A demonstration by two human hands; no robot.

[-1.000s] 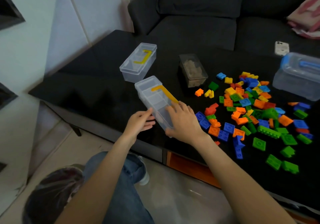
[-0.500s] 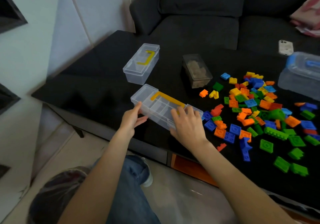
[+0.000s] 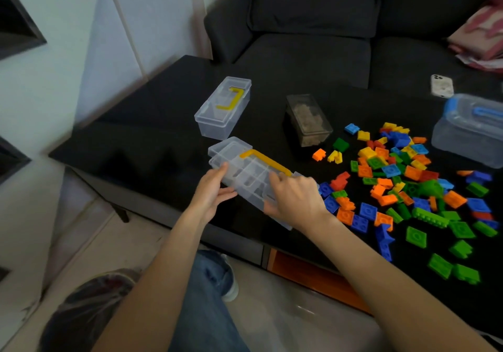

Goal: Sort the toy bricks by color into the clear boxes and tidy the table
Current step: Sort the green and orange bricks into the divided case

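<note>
Gripping the near clear box (image 3: 245, 177) at both ends, the left hand (image 3: 211, 193) pinches its left end while the right hand (image 3: 295, 199) curls over the right end, beside the yellow handle (image 3: 265, 161). It lies at the near edge of the black table (image 3: 152, 123), the toy bricks (image 3: 402, 185) just to its right. Prising the lid could jerk the box into the bricks or off that edge.

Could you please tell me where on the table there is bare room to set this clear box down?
Bare tabletop lies left of the two yellow-handled boxes, out to the table's left edge, and behind them toward the sofa. Right of the held box, the loose bricks crowd the surface.
</note>
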